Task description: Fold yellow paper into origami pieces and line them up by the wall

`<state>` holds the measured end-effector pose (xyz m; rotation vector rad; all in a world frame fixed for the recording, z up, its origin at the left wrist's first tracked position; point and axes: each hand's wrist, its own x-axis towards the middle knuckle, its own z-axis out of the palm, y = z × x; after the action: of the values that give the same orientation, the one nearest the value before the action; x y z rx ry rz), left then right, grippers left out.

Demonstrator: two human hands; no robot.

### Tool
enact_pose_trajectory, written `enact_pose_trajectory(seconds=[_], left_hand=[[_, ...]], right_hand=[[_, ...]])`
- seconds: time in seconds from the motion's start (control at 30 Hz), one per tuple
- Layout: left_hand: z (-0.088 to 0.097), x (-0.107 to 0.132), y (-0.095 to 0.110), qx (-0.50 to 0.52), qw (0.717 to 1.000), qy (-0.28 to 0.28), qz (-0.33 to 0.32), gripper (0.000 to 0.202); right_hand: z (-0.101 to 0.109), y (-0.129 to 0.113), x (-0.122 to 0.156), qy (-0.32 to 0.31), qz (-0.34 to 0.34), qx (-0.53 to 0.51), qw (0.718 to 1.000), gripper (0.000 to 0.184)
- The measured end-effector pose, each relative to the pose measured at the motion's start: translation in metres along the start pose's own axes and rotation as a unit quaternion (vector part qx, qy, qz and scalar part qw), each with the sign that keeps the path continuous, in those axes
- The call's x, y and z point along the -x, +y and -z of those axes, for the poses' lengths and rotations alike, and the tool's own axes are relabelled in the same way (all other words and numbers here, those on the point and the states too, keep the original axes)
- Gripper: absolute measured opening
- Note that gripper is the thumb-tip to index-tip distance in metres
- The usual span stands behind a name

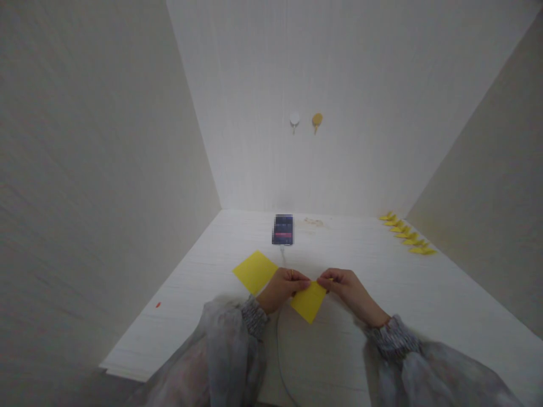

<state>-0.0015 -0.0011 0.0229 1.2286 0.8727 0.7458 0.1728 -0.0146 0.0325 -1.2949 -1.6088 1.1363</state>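
Note:
A yellow paper sheet is held just above the white table, folded into a smaller shape. My left hand pinches its upper left edge with curled fingers. My right hand pinches its upper right corner. A second yellow paper square lies flat on the table just left of my left hand, touched by neither hand.
A phone lies beyond my hands, its white cable running toward me. Several small folded yellow paper pieces line the far right. Two wall hooks hang on the back wall. Walls close in left and right.

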Motion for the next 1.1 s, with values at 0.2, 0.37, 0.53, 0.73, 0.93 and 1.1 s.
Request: enact_pose_trajectory(seconds=[0.2,0.37,0.53,0.73,0.93,1.1], left_hand=[[0.002,0.002,0.004,0.043,0.997,-0.054,0.037,0.027],[0.002,0.002,0.003,0.022,0.999,-0.033,0.034,0.027],[0.0,0.0,-0.001,-0.009,0.999,-0.032,0.019,0.03],[0.001,-0.003,-0.002,0.002,0.998,0.042,-0.038,0.03],[-0.003,-0.003,-0.003,0.024,0.993,0.036,-0.108,0.034],[0.0,0.003,0.002,-0.131,0.949,0.037,-0.285,0.032]], right_hand=[[0.009,-0.004,0.003,-0.017,-0.026,-0.055,0.998,0.019],[0.008,-0.004,0.005,-0.017,-0.028,-0.083,0.996,0.019],[0.005,-0.003,0.003,-0.011,-0.039,-0.091,0.995,0.022],[-0.005,-0.002,-0.002,0.029,-0.021,-0.195,0.98,0.047],[-0.008,0.002,-0.001,0.051,-0.043,-0.261,0.963,0.057],[-0.003,0.006,0.002,0.001,-0.1,-0.349,0.932,0.037]])
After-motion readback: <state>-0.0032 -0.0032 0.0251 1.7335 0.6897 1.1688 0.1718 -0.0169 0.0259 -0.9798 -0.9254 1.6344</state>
